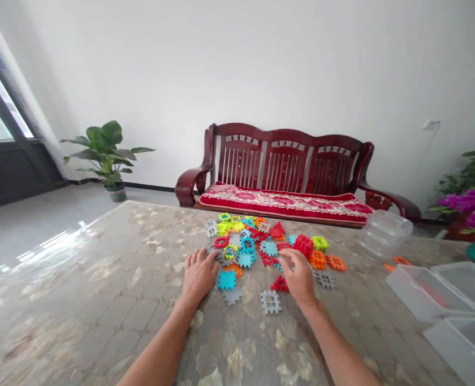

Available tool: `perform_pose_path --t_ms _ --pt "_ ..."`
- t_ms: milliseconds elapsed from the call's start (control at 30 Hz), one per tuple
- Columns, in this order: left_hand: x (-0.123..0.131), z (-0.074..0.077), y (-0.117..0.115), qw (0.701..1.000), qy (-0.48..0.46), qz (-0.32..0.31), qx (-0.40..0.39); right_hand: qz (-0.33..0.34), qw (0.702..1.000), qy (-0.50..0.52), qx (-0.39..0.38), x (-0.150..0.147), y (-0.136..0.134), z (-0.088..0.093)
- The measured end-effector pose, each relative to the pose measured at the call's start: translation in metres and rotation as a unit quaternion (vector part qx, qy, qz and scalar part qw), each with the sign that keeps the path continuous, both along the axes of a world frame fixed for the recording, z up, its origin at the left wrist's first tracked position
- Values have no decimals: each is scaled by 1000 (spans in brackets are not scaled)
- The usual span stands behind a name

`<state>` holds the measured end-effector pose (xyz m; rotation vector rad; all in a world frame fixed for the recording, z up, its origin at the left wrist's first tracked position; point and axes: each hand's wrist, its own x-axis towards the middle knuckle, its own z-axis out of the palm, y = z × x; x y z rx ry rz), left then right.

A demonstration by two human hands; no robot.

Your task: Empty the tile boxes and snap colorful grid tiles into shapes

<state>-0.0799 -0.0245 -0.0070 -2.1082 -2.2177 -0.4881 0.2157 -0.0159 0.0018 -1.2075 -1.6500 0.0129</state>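
- Where we look forward and down, a broad table (80, 321) under a glossy, marbled beige cover fills the lower frame, with bright glare on its left side.
- In the upper middle, a dark red wooden bench (286, 161) with a red patterned cushion (281, 203) stands against a white wall (101, 69).
- At upper left we see a glass door (0, 107), and a potted plant (104, 155) on a grey floor (40, 214). Purple flowers (470, 206) sit at the right edge.
- On the right of the table lie clear plastic boxes (430, 292), the nearest ones cut off by the frame, and a clear plastic container (384, 234) stands farther back.
- The interlocking plastic tiles (249, 241) overlap in a heap, so we cannot count them, and the right hand hides some.
- Our left hand (199, 276) is open, palm down and fingers spread, with its fingertips at the heap's near edge. We see nothing held in it.
- Our right hand (299, 276) has its fingers curled downward over the heap's near right side. We cannot tell whether it grips a tile.
- The heap lies between and just ahead of both hands. A blue tile (227, 280) lies just beside the left hand, a red tile (280, 284) just beside the right, and a grey tile (271, 302) between them, nearer us.
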Motion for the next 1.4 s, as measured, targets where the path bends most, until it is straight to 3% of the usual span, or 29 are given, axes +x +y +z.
perform_pose_path --t_ms 100,200,500,667,800,1100,1400 --pt "-2 0 0 1000 -16 -8 -4 63 993 -75 -63 -35 -9 -12" --pt "-5 -2 1 999 -29 -17 -8 81 981 -137 -107 -57 -5 -14" --pt "-10 -5 4 997 -51 -64 -14 131 962 -193 -143 -69 12 -6" --pt "-10 -9 5 997 -48 -63 -6 90 976 -99 -174 -51 5 -6" --pt "-9 -10 4 997 -45 -63 -3 98 972 -56 -206 -30 8 -4" --pt "-7 -5 2 997 -37 -68 -1 27 983 -90 -155 -28 -2 -9" --pt "-8 -8 4 998 -23 -65 -7 -6 967 -196 -163 -45 -17 -7"
